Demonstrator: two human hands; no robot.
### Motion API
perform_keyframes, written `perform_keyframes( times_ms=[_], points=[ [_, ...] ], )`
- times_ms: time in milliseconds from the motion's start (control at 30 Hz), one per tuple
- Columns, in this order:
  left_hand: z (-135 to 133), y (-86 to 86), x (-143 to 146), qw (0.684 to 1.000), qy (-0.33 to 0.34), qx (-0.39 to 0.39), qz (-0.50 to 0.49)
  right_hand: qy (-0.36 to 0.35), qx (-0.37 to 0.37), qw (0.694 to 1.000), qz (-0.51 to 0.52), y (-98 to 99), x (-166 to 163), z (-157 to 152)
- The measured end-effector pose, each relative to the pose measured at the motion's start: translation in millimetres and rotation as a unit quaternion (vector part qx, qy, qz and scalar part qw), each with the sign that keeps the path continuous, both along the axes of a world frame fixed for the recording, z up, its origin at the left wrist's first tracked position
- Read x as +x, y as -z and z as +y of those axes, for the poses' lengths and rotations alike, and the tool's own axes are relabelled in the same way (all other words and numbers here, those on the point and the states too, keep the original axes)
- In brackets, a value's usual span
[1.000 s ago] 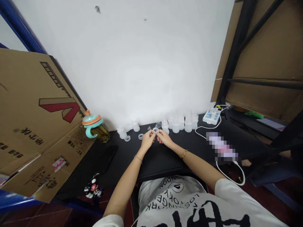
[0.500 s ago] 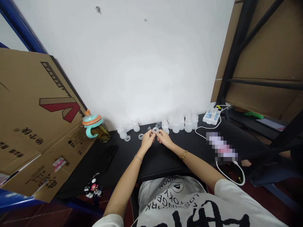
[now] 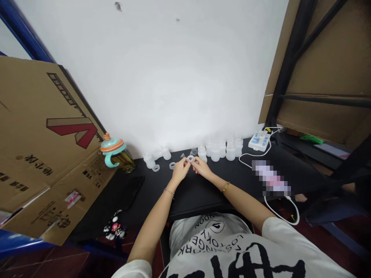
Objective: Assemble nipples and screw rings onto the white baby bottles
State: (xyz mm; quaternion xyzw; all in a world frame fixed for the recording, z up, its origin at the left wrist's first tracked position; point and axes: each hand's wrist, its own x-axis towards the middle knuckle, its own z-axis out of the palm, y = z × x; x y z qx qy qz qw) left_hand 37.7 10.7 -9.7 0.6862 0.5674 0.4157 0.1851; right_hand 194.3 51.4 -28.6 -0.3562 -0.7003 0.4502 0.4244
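Between my two hands is a small translucent bottle collar ring [image 3: 190, 158], pinched at its edges above the black table. My left hand [image 3: 181, 170] grips its left side with closed fingers. On its right side my right hand [image 3: 201, 167] does the same. Two similar rings lie to the left, one loose ring [image 3: 172, 165] near my left hand and another ring [image 3: 155, 168] farther off. A clear nipple [image 3: 182, 155] and a clear cap [image 3: 194, 151] sit just behind my hands. Several white baby bottles with nipples [image 3: 215, 152] stand to the right.
White bottle bodies [image 3: 149, 161] are grouped at the left by the wall. A teal-lidded jug [image 3: 116, 154], a dark phone [image 3: 133, 192] and a cardboard box [image 3: 34, 154] are farther left. At right are a power strip [image 3: 259, 141] and a blurred-out device [image 3: 271, 178] with a white cable.
The view has shifted slightly. Both hands stay almost in place around the ring, which is tilted a little differently.
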Motion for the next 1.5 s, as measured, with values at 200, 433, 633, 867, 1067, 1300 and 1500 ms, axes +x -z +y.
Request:
perform_keyframes(
  times_ms=[200,433,633,867,1067,1300,1500],
  points=[
    [0.7,0.1,0.3,1.0,0.003,-0.01,-0.015,-0.01,-0.005,1.0,0.004,-5.4,1.6,-4.2],
    [1.9,2.4,-0.6,1.0,0.004,0.006,-0.017,-0.012,0.0,1.0,0.002,-4.9,1.0,-3.1],
    [1.0,1.1,-0.4,1.0,0.006,0.01,-0.022,-0.014,0.004,1.0,0.0,-3.3,0.4,-2.4],
    [0.3,-0.4,0.0,1.0,0.006,0.008,-0.029,-0.015,0.003,1.0,-0.001,-3.6,0.4,-3.0],
    [0.4,0.9,0.1,1.0,0.001,0.009,-0.023,-0.017,0.003,1.0,0.004,-3.1,0.6,-2.6],
    [1.5,2.1,-0.9,1.0,-0.005,0.02,0.007,-0.009,-0.006,1.0,0.01,-2.9,0.2,-1.7],
    [1.1,1.4,-0.8,1.0,-0.008,0.021,0.01,-0.001,-0.001,1.0,0.008,-3.0,0.3,-2.3]
  ],
)
